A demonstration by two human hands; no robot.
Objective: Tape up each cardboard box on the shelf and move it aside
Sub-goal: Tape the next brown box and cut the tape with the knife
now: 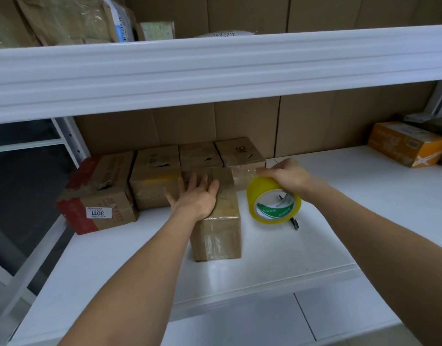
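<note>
Front cardboard box (221,221) stands on the white shelf (315,245), flaps closed, contents unseen. Behind it, a row of boxes (180,168) sits against the back wall. Left hand (195,196) lies flat, fingers spread, on the front box. Right hand (287,176) grips the yellow tape roll (273,199); a clear strip stretches toward the box. A dark object (295,223) under the roll is unidentifiable.

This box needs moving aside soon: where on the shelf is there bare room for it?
Bare white shelf runs from the tape roll to the orange box on the right. The front strip before the box under the left hand is bare too. The left rear is crowded with a row of boxes.
</note>
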